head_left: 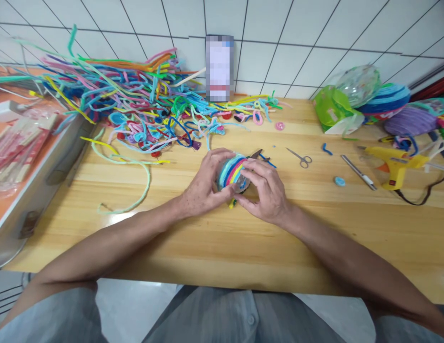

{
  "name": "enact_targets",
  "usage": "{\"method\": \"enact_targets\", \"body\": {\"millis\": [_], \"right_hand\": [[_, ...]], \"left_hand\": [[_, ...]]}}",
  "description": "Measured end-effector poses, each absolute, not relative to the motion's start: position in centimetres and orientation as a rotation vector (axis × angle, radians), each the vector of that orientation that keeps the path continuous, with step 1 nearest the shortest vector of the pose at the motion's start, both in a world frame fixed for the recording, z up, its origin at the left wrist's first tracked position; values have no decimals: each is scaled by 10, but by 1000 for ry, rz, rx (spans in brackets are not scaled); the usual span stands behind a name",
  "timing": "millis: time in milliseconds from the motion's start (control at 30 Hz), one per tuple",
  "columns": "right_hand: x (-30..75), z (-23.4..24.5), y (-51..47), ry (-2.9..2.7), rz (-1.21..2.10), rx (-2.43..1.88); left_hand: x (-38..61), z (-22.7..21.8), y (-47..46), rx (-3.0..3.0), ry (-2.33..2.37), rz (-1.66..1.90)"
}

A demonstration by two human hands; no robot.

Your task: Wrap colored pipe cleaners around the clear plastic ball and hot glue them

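Between my two hands, just above the middle of the wooden table, is a small round object wound with pipe cleaners [229, 172] in stripes of mint, blue, pink and yellow. My left hand [209, 183] curls round its left side, thumb along the bottom. My right hand [263, 190] grips its right side, fingertips on the stripes and thumb beneath. A clear part of the object shows near my right fingers. Dark scissor blades [256, 154] stick out behind it, their handles hidden. A bit of yellow and green shows below my left thumb.
A tangled heap of pipe cleaners [136, 95] spreads at the back left, beside a phone [220, 69] against the tiled wall. Small scissors [300, 158], a craft knife [358, 172] and a yellow glue gun [397, 164] lie to the right. An orange tray [32, 176] stands left.
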State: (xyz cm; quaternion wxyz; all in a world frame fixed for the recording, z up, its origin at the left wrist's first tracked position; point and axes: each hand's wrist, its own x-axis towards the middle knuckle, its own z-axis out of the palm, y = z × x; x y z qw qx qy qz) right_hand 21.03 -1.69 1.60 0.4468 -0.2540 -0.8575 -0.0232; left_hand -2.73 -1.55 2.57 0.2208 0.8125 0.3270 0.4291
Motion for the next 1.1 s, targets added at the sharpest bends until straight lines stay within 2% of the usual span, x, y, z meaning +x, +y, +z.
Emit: {"method": "enact_targets", "body": {"millis": [500, 667, 900, 1100], "right_hand": [[208, 14, -18, -2132, -39, -637], [208, 13, -16, -2132, -32, -644], [209, 12, -14, -2125, 13, -637], [216, 15, -8, -2175, -46, -591]], "left_hand": [[-27, 38, -22, 1886, 918, 1086], [-27, 35, -17, 1654, 954, 1260], [-23, 40, -14, 1417, 941, 1298], [-24, 34, -17, 1663, 955, 1236]]}}
